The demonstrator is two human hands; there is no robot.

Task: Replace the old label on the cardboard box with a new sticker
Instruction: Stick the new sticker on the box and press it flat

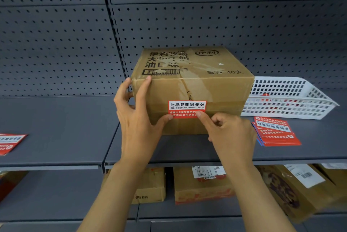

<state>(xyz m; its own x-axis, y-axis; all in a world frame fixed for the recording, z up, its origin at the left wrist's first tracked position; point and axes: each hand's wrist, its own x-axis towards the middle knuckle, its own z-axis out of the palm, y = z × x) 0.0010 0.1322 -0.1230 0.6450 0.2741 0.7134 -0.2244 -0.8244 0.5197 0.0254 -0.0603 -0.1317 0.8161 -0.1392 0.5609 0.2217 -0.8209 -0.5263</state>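
Note:
A brown cardboard box (191,81) with black print and tape stands on a grey metal shelf (62,138). A red and white label (186,107) is stuck on its front face. My left hand (139,117) holds the box's front left corner, fingers on the top edge and thumb touching the label's lower left corner. My right hand (227,130) is curled, with its index fingertip pressing on the label's lower right part. A stack of red sticker sheets (275,133) lies on the shelf to the right of the box.
A white plastic mesh basket (289,98) stands right of the box, with red items inside. Another red sticker sheet (10,142) lies at the far left of the shelf. Pegboard backs the shelf. Several cardboard boxes (199,186) sit on the shelf below.

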